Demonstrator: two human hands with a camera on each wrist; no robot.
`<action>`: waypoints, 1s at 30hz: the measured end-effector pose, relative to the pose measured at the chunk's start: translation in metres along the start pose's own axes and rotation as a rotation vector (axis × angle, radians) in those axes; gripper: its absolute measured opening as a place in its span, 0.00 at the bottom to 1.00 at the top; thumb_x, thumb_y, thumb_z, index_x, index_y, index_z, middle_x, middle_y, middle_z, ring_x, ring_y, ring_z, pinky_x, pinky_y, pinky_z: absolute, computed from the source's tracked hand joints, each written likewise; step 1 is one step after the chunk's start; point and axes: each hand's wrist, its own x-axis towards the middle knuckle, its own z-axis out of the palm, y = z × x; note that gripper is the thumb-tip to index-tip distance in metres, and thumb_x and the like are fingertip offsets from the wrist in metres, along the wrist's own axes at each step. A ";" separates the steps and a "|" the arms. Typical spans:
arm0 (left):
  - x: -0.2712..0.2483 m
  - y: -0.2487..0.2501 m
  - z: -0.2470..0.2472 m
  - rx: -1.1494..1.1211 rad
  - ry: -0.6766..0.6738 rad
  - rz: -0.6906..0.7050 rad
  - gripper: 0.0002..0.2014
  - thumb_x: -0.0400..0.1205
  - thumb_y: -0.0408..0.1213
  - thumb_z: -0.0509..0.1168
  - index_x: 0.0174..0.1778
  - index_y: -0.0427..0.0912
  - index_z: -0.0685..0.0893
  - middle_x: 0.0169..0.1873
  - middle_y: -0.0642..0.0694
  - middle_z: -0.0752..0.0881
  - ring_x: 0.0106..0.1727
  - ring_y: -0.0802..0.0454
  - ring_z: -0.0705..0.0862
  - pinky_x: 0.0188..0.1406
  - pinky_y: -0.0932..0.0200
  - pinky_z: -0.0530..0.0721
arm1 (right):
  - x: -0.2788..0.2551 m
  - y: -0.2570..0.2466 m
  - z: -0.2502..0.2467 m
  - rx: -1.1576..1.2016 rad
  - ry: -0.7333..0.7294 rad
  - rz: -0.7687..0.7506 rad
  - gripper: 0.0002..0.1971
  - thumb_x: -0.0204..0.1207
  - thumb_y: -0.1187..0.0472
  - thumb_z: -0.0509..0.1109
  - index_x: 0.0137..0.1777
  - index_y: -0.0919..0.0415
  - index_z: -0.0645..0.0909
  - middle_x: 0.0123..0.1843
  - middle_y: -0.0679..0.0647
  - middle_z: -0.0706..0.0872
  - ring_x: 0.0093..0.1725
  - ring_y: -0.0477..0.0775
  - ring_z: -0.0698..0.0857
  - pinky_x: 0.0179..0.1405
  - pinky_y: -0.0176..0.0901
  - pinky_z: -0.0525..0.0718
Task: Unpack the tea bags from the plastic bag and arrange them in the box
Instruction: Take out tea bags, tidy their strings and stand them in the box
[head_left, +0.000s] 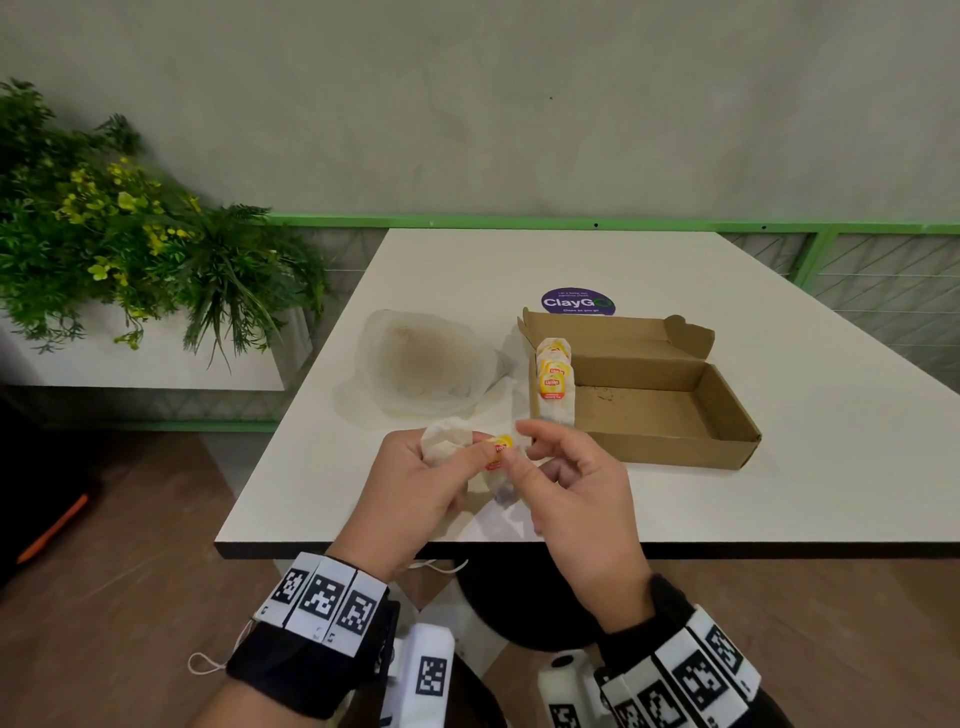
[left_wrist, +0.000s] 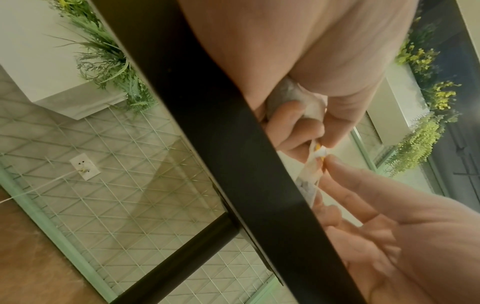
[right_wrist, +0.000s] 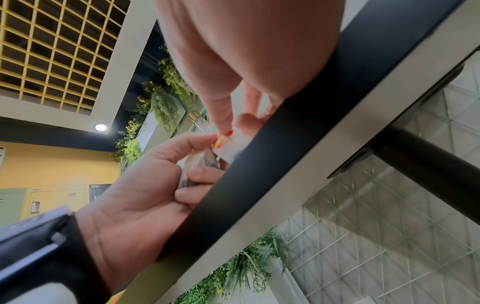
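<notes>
Pinching a yellow-and-red Lipton tag (head_left: 497, 451) between thumb and forefinger, the right hand (head_left: 571, 493) works at a clump of tea bags (head_left: 447, 444) that the left hand (head_left: 415, 483) clasps with curled fingers, both hands held just above the near edge of the white table (head_left: 779, 493). From the wrist cameras, the tag (right_wrist: 224, 139) sits at the meeting point of the two hands' fingertips (left_wrist: 335, 162), with filter paper bunched in the left palm. Judging by that grip, a sharp pull could tear the tag off its string or rip the thin paper, and strings may be tangled within the clump, though they are too fine to make out. Just beyond the right hand, a row of tea bags (head_left: 555, 379) stands against the left wall of the open cardboard box (head_left: 727, 410), with most of its floor bare to the right; a careless reach could knock that row over. Beyond the left hand lies the slack plastic bag (head_left: 426, 358); its contents are unclear. A bag dropped here could fall off the table's near edge.
</notes>
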 end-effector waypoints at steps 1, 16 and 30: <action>0.000 0.000 -0.001 -0.021 0.002 -0.004 0.05 0.81 0.33 0.74 0.43 0.40 0.95 0.19 0.47 0.72 0.22 0.55 0.67 0.20 0.67 0.67 | 0.000 0.000 -0.001 -0.022 -0.018 -0.004 0.10 0.75 0.60 0.79 0.56 0.51 0.89 0.48 0.61 0.83 0.28 0.45 0.79 0.27 0.33 0.77; 0.000 0.002 -0.002 -0.066 -0.055 -0.008 0.03 0.79 0.29 0.75 0.42 0.39 0.94 0.19 0.53 0.80 0.20 0.60 0.69 0.19 0.70 0.68 | 0.002 -0.008 -0.008 0.013 -0.177 0.079 0.03 0.77 0.61 0.78 0.46 0.60 0.91 0.26 0.45 0.81 0.25 0.48 0.71 0.24 0.40 0.71; 0.004 0.001 0.000 -0.090 0.059 -0.101 0.10 0.85 0.38 0.69 0.41 0.40 0.93 0.30 0.49 0.86 0.23 0.53 0.70 0.18 0.65 0.65 | 0.076 -0.072 -0.059 -0.326 -0.151 0.058 0.01 0.78 0.63 0.77 0.46 0.60 0.89 0.30 0.48 0.87 0.28 0.44 0.80 0.28 0.36 0.78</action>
